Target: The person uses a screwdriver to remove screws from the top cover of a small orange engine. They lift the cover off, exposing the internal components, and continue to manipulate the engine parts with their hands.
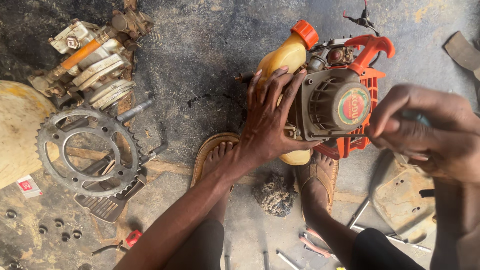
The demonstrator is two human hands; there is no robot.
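Your left hand (270,117) lies flat, fingers spread, on the small engine (330,102) with its ribbed grey housing and smooth yellow tank, standing on the rough concrete floor (200,55) between your feet. Your right hand (425,130) is curled tight around a slim tool at the engine's orange side.

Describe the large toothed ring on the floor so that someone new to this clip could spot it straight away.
Start at the small engine with orange parts that the left hand steadies, then look far left across the concrete floor. Below the greasy carburettor block lies the sprocket, flat on other metal parts. It is the only grey ring with teeth all round its rim and open cut-outs inside.
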